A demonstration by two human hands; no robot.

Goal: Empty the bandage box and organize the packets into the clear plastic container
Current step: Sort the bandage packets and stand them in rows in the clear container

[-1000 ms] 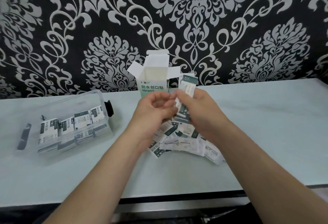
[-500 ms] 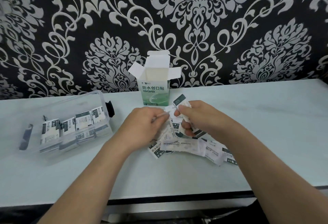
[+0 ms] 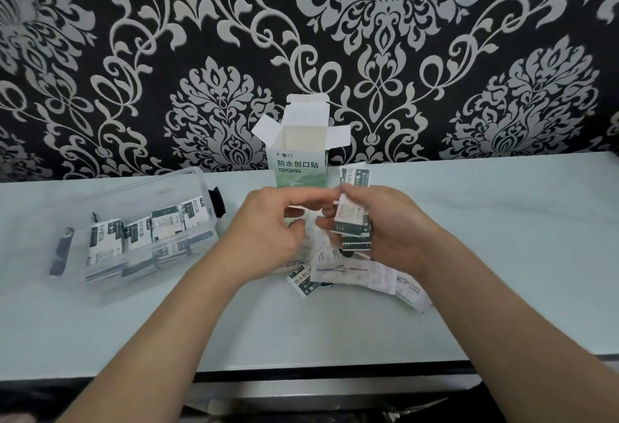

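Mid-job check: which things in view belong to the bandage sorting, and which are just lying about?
Job: open box; stack of packets held in right hand; left hand beside it; loose packets on table; container, part filled.
Idle: patterned wall; black clip at container's right end.

My left hand (image 3: 268, 225) and right hand (image 3: 395, 228) are bare; both forearms (image 3: 160, 339) are uncovered too, as far as they show.

Both forearms reach over the table's (image 3: 502, 255) near edge. Right grip (image 3: 388, 221) clasps stacked packets (image 3: 350, 220); left grip (image 3: 268, 225), fingers curled, sits just beside it, contact unclear.
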